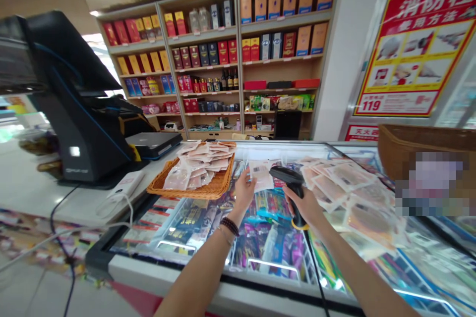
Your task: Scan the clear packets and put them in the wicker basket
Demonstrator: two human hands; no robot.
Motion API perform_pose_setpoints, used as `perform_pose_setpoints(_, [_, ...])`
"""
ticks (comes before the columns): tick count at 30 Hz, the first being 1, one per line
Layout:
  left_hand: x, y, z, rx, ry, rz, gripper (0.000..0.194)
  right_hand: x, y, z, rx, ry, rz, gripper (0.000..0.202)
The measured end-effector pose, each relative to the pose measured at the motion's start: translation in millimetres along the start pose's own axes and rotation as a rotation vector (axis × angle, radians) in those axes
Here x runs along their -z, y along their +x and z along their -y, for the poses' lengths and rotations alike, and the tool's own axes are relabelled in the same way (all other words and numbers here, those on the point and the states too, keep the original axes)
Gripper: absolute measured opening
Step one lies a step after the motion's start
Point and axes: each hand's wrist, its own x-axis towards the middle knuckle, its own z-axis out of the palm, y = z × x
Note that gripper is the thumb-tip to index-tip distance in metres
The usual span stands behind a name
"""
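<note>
Left fingers (244, 180) pinched white paper-like packet (262, 176) toward glass-topped freezer's (148, 273) far edge; right fingers (289, 192) wrapped black pistol-grip scanner (293, 181), best aimed squarely.

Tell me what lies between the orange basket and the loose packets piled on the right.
In the head view, the left hand with a white packet, then the right hand gripping a black scanner.

Scanner (296, 189) smooth, mostly matt plastic; held packet (261, 175) thin, plastic-looking; basket (178, 193) rough, woven, slightly shiny; freezer lid (211, 230) glossy glass; wall shelving (238, 25) smooth, wood-look.
</note>
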Motion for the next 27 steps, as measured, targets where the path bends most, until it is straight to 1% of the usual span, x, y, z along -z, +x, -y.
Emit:
perform_pose_setpoints(4, [5.0, -0.9, 3.1, -0.01, -0.01, -0.002, 0.048, -2.8, -4.7, 3.1, -0.016, -0.066, 0.018, 0.052])
perform_pose_setpoints(9, [7.1, -2.0, 1.6, -0.009, -0.018, 0.021, 0.046, -6.5, -11.4, 10.8, -0.005, -0.053, -0.006, 0.05])
perform_pose_setpoints(12, [6.7, -2.5, -1.9, 0.002, -0.013, 0.007, 0.044, -7.6, -13.9, 14.6, -0.008, -0.056, -0.009, 0.05])
perform_pose_setpoints(17, [6.4, -2.2, -4.2, 0.012, -0.003, -0.001, 0.043, -6.4, -13.0, 13.3, -0.004, -0.039, -0.008, 0.049])
perform_pose_setpoints(21, [7.6, 0.3, 2.6, -0.031, 0.007, -0.006, 0.042, -3.1, -9.1, 8.0, -0.011, -0.1, 0.048, 0.049])
perform_pose_setpoints(27, [11.5, 4.8, 14.4, -0.091, 0.025, -0.007, 0.053, -2.3, -10.9, 6.8, 0.003, -0.166, 0.07, 0.046])
